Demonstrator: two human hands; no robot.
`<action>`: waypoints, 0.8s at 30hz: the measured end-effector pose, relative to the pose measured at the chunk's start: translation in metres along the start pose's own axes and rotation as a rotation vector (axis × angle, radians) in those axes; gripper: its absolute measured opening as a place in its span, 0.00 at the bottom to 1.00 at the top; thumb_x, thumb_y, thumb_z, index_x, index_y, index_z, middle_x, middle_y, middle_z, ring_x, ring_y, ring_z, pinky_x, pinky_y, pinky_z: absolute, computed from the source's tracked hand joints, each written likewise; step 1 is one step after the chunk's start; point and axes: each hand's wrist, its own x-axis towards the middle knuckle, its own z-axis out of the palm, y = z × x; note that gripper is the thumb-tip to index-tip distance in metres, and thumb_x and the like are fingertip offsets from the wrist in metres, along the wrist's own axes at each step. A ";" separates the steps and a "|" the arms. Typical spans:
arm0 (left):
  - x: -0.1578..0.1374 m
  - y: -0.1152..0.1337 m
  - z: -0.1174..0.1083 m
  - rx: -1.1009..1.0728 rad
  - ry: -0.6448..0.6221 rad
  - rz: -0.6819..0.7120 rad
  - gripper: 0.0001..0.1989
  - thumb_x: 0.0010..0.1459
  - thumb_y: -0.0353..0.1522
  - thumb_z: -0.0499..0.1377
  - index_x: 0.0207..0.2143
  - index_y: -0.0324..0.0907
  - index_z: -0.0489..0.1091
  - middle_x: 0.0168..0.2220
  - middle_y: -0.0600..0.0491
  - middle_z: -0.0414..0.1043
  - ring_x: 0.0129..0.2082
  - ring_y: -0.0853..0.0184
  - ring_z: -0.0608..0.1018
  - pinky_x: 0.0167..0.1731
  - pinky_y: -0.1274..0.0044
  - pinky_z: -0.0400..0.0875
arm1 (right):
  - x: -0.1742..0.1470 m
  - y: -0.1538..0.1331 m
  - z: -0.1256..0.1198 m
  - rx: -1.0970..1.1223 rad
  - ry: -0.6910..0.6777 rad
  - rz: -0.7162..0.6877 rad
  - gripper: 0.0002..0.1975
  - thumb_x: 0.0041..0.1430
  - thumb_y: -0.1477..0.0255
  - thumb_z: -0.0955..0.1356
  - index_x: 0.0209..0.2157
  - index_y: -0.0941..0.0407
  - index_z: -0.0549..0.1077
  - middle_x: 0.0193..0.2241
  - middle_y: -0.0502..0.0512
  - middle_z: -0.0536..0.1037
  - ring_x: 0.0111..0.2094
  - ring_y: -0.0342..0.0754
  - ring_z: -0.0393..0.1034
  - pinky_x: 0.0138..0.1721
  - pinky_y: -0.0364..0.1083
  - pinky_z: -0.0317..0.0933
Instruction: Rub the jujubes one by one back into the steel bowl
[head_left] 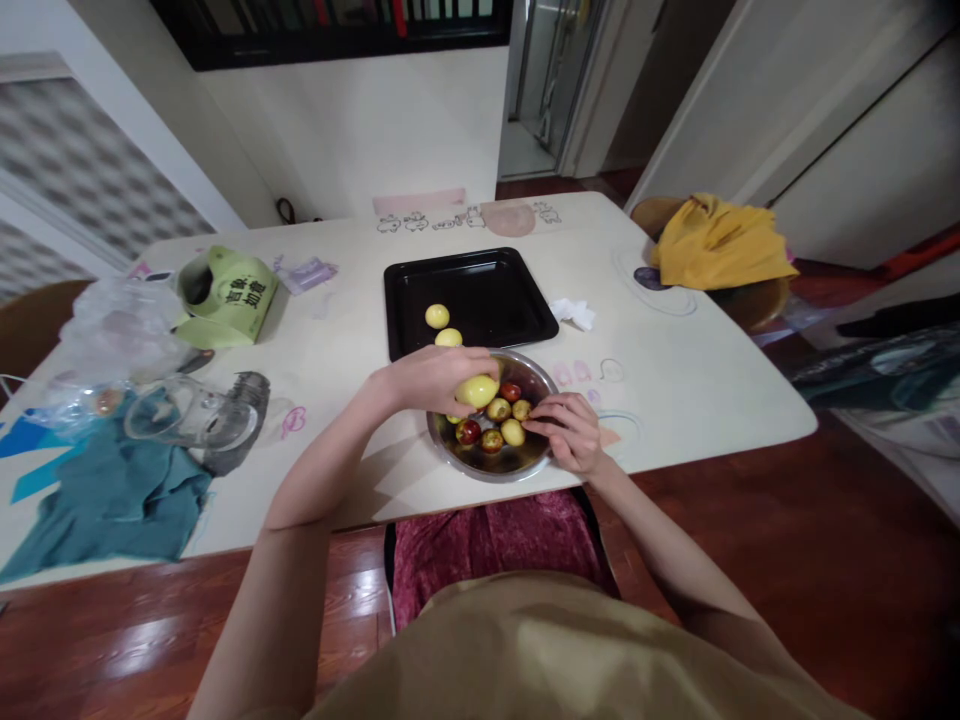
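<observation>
A shiny metal bowl (450, 462) stands at the near edge of the table, holding several small fruits, some yellowish and some dark red. My left hand (435, 380) reaches over the bowl's left side, its fingers wrapped round a yellow fruit (478, 391) that looks like a lemon. From the right, my right hand (571, 430) extends its fingers over the rim; their tips meet or nearly meet a yellowish fruit (521, 410). Just beyond the bowl lies a black baking tray (487, 295) with a round yellow fruit (437, 316) and another yellow fruit (448, 338) at its near left.
On the table's left are a green printed bag (236, 300), clear plastic bags (120, 325), a clear glass jug (176, 410) lying on its side and a teal cloth (112, 500). A crumpled white tissue (576, 313) sits right of the tray. Yellow fabric (720, 245) covers a chair.
</observation>
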 end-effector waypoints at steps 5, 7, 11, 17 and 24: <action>0.005 0.011 0.008 -0.005 -0.096 0.044 0.22 0.60 0.35 0.67 0.57 0.47 0.71 0.57 0.50 0.75 0.53 0.56 0.81 0.45 0.72 0.75 | -0.002 0.001 0.000 0.012 -0.009 0.009 0.22 0.75 0.68 0.59 0.43 0.52 0.86 0.38 0.57 0.85 0.44 0.55 0.75 0.44 0.56 0.66; 0.008 0.012 0.012 0.009 -0.110 0.048 0.22 0.60 0.35 0.68 0.56 0.46 0.71 0.57 0.49 0.76 0.53 0.55 0.81 0.44 0.72 0.76 | -0.002 0.001 0.000 0.006 -0.007 0.012 0.22 0.75 0.68 0.59 0.43 0.52 0.86 0.38 0.57 0.85 0.44 0.55 0.76 0.44 0.56 0.66; 0.011 0.012 0.016 0.039 -0.125 0.068 0.22 0.59 0.34 0.69 0.56 0.46 0.72 0.57 0.49 0.77 0.56 0.55 0.81 0.47 0.72 0.77 | 0.000 0.000 0.001 -0.014 0.008 0.009 0.22 0.75 0.68 0.59 0.40 0.52 0.85 0.37 0.57 0.84 0.43 0.54 0.76 0.43 0.55 0.66; 0.011 0.013 0.016 0.047 -0.144 0.042 0.25 0.60 0.36 0.71 0.58 0.45 0.72 0.60 0.48 0.77 0.57 0.55 0.81 0.49 0.71 0.77 | 0.004 -0.002 0.000 -0.003 0.027 -0.004 0.21 0.75 0.70 0.60 0.41 0.53 0.84 0.36 0.57 0.84 0.42 0.54 0.76 0.43 0.55 0.66; 0.007 0.008 0.010 -0.011 -0.102 0.031 0.22 0.62 0.40 0.69 0.57 0.46 0.73 0.57 0.50 0.78 0.54 0.57 0.82 0.46 0.74 0.74 | 0.006 -0.003 0.000 -0.010 0.032 -0.014 0.23 0.76 0.69 0.58 0.38 0.53 0.85 0.36 0.57 0.84 0.42 0.53 0.75 0.42 0.54 0.67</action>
